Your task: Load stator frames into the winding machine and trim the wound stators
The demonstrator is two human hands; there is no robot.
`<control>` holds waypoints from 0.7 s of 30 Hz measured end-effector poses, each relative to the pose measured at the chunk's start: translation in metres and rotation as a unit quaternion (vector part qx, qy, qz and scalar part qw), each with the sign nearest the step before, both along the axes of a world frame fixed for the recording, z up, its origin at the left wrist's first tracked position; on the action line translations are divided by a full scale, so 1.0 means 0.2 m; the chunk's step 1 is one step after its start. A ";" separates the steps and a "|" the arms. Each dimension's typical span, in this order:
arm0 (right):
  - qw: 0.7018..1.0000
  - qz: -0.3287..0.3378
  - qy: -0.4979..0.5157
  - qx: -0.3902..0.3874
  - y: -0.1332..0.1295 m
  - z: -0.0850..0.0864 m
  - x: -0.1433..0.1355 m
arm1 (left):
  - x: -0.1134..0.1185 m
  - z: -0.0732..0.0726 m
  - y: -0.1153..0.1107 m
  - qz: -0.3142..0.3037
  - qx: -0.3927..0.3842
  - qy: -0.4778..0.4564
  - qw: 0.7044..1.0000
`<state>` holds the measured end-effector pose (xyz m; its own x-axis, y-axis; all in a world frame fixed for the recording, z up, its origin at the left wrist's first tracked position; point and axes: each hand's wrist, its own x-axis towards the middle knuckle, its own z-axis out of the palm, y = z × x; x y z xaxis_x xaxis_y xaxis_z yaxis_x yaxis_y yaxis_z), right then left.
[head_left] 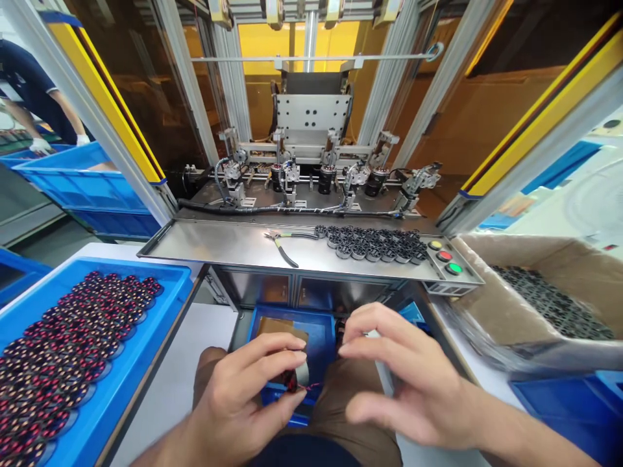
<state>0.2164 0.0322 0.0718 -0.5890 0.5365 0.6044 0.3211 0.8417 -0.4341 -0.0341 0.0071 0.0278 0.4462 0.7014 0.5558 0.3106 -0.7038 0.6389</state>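
Observation:
My left hand grips a small round wound motor stator between thumb and fingers, above my lap. The part shows a pale metal side and dark red windings, and thin red wire ends stick out to the right. Most of it is hidden behind my fingers. To the right of it, my right hand is open, thumb and fingers apart, not touching the stator. On the steel ledge ahead lie cutting pliers with their handles spread. Several black ring-shaped parts stand in rows beside them.
A blue tray of wound stators sits at left. Behind the ledge is a machine with several clamp stations. Push buttons and a cardboard box of dark parts are at right. A blue bin lies below; a gloved co-worker stands far left.

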 end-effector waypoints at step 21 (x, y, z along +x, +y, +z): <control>0.969 -0.178 -0.169 -0.021 0.84 -0.25 -0.31 | -0.12 -0.10 -0.03 0.034 -0.218 -0.310 0.925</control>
